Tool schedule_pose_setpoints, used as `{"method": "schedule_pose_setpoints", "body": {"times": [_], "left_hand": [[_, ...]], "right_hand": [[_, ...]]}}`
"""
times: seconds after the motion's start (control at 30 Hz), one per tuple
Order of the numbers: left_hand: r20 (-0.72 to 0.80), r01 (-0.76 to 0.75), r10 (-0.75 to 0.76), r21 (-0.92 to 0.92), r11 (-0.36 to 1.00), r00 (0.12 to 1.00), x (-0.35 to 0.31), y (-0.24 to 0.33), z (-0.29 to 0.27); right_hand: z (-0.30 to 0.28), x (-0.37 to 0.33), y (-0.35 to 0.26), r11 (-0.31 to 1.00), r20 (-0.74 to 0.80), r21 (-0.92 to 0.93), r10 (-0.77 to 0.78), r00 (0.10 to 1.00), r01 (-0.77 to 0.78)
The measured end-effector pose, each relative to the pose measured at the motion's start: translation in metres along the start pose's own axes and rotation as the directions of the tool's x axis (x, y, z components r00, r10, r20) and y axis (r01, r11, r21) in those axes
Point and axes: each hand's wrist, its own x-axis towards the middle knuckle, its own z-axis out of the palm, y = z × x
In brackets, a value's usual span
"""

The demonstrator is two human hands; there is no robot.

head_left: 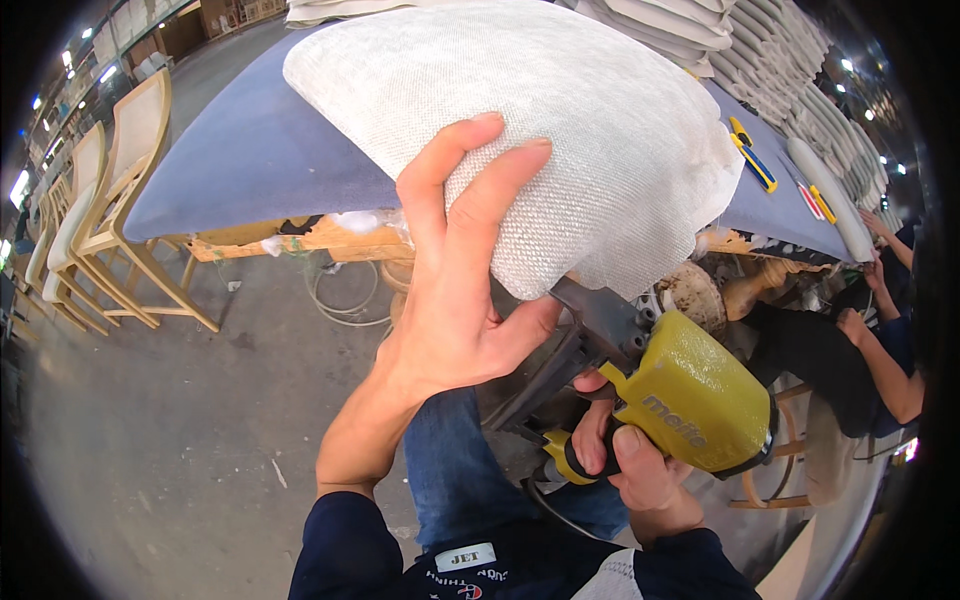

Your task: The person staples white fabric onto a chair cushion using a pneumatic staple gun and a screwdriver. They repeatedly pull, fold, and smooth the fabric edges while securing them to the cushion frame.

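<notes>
In the head view, looking down past the person's dark sleeves, I see the left hand [450, 290] spread wide across a pale grey-white woven fabric panel with a rounded outline [600, 120]. Two fingers are parted and bent against its face, while the thumb meets its lower edge, so the hand has hold of it. The panel lies tilted at the near edge of a bench with a blue-grey cloth top [260, 150], its lower corner jutting out past that edge.

Below, the right hand [640, 470] is closed around the black grip of a yellow-and-black air-powered fastening gun [700, 390]. The gun's dark nose reaches the panel's lower edge, close to the left thumb; I can't tell whether they touch. On the bench, right of the panel, lies a blue-and-yellow cutter [758, 168]. Farther right, a co-worker's arm [885, 370] shows.
</notes>
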Motion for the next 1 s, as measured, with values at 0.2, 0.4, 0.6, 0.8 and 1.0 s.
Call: {"method": "schedule_pose_setpoints", "body": {"times": [0.2, 0.4, 0.6, 0.8, 1.0], "left_hand": [[-0.026, -0.005, 0.004, -0.039, 0.999, 1.0, -0.001, -0.003, 0.002], [0.001, -0.069, 0.07, -0.081, 0.994, 0.998, -0.003, -0.01, -0.001], [-0.076, -0.037, 0.026, -0.148, 0.988, 0.997, -0.008, -0.009, 0.009], [-0.09, -0.03, 0.018, -0.127, 0.991, 0.996, -0.002, -0.009, -0.002], [-0.015, 0.045, -0.051, -0.264, 0.963, 0.999, -0.003, -0.011, -0.004]], "right_hand": [[0.002, 0.0, -0.004, 0.997, -0.035, -0.058, 0.049, 0.998, -0.05], [0.005, -0.005, 0.001, 0.995, -0.113, -0.097, -0.001, 0.994, -0.01], [-0.006, -0.005, -0.001, 0.999, 0.052, -0.037, -0.004, 0.999, 0.006], [0.006, 0.013, 0.014, 0.996, 0.065, -0.081, -0.037, 0.997, 0.042], [0.016, 0.015, 0.021, 0.938, 0.028, 0.059, -0.345, 0.938, 0.343]]}}
